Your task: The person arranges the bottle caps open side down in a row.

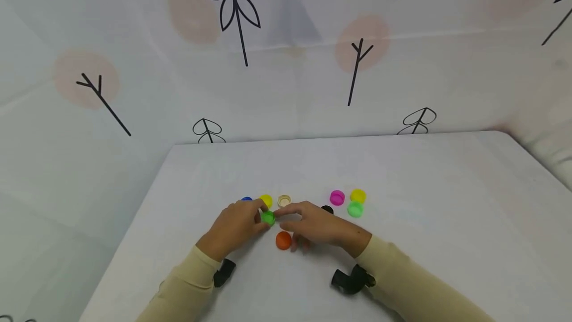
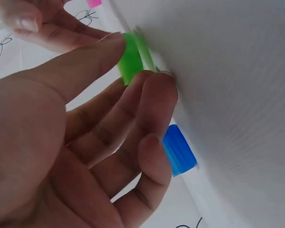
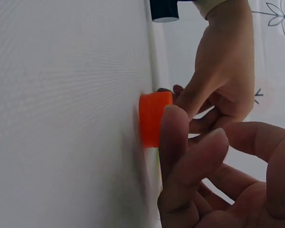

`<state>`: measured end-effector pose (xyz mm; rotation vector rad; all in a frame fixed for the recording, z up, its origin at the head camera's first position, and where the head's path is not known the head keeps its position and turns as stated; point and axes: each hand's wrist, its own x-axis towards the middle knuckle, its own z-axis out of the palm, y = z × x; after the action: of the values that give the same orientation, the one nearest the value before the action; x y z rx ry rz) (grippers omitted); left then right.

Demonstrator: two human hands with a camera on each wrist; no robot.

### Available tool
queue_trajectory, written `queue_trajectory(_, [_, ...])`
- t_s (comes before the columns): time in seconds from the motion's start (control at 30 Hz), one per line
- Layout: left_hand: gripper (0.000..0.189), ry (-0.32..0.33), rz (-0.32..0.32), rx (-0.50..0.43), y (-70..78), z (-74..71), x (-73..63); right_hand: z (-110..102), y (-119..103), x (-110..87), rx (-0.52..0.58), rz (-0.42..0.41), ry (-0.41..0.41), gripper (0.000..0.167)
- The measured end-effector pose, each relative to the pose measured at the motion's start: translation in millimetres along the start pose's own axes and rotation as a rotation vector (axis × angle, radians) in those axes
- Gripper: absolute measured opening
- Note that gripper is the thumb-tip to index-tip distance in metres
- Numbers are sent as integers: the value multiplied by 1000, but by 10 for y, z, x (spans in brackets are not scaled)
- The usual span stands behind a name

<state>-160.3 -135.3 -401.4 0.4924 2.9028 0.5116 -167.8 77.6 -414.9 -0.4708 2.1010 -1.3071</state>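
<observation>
My left hand (image 1: pixel 240 223) pinches a green bottle cap (image 1: pixel 268 217) between thumb and fingers, close over the table. In the left wrist view, the green cap (image 2: pixel 130 59) stands tilted on its edge with a lighter green rim. From the right, my right hand (image 1: pixel 315 222) reaches in, its index fingertip at the green cap's edge and the thumb apart below. Under the right hand lies an orange bottle cap (image 1: pixel 283 240), large in the right wrist view (image 3: pixel 154 118), with curled fingers beside it. A blue cap (image 2: pixel 179 151) sits beside my left fingers.
Behind the hands are a yellow cap (image 1: pixel 266 200) and a clear beige cap (image 1: pixel 284 201). A black cap (image 1: pixel 328 209) is partly hidden by the right hand. Further right lie a magenta cap (image 1: pixel 337 198), another yellow cap (image 1: pixel 358 195) and a light green cap (image 1: pixel 355 208).
</observation>
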Motion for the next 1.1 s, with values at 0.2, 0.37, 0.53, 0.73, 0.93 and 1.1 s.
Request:
queue_trajectory(0.2, [29,124,61,19,14,-7,-9,-45,-25,-4,51,-31,63,36])
queue_trajectory(0.37, [30,196,106,50,53,-9,-16,-79,-21,1,67,-56,93,39])
queue_trajectory(0.53, [32,256,141,47,104,-29,-33,-105,-24,-4,121,-58,127,38])
queue_trajectory(0.73, [34,339,195,66,131,-24,-54,-115,-19,4,236,-77,164,33])
queue_trajectory(0.93, [39,392,245,83,120,-4,-58,-111,0,19,298,-73,168,32])
queue_trajectory(1.1, [42,460,326,111,109,-4,-48,-114,-9,32,305,-74,170,33])
